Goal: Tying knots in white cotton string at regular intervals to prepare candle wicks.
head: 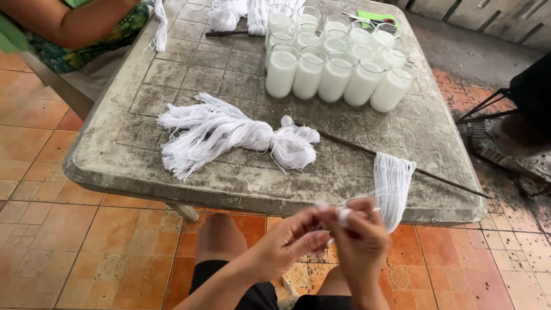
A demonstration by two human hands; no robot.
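2 hands work below the near edge of the desk [115,166]. Left hand [287,241] and right hand [360,238] meet fingertip to fingertip, both pinching a small tuft of white thread [343,214] between them. Strands run from the tuft up to a hank of white threads [392,183] that hangs over a thin dark rod [447,181] lying across the desk edge. A tied bundle of white string [229,135] lies at the desk centre, well apart from the hands. Glass jars of white wax [336,72] stand in rows at the far side. Scissors [367,20] lie on a green sheet [379,17] beyond the jars. Another person's arm [74,26] shows at the far left corner.
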